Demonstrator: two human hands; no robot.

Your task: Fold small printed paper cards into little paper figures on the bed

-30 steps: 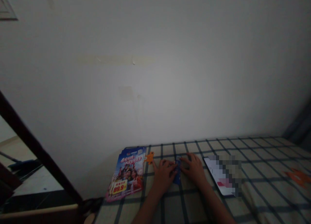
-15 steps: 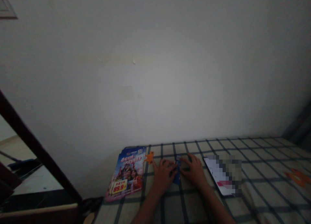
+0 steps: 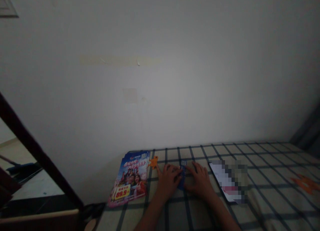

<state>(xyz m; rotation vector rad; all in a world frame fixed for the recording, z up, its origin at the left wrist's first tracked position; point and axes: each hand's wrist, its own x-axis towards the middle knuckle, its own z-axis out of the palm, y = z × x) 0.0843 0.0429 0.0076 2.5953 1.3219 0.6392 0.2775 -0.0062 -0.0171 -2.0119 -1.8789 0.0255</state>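
A narrow strip of folded blue leaflet [image 3: 183, 172] lies on the checked cloth between my two hands. My left hand [image 3: 170, 179] rests along its left edge, the curled fingers pressing on the paper and partly covering it. On the opposite side, my right hand [image 3: 200, 181] holds the strip's right edge, its thumb near the lower end and its fingers bent toward the upper part. To the left lies a stack of printed flyers [image 3: 132, 177], slightly fanned, with a yellow price patch on the top sheet.
A checked cloth [image 3: 172, 154] covers the surface up to the wall. Right of my hands lies a flat device with a lit screen [image 3: 222, 181], partly blurred out. Orange printed figures mark the cloth. A dark slanted post [image 3: 37, 151] stands at the left.
My right hand's fingers and thumb have shifted slightly along the strip's right edge, with the thumb lower. My left hand stays almost in place, and the stack has not moved.
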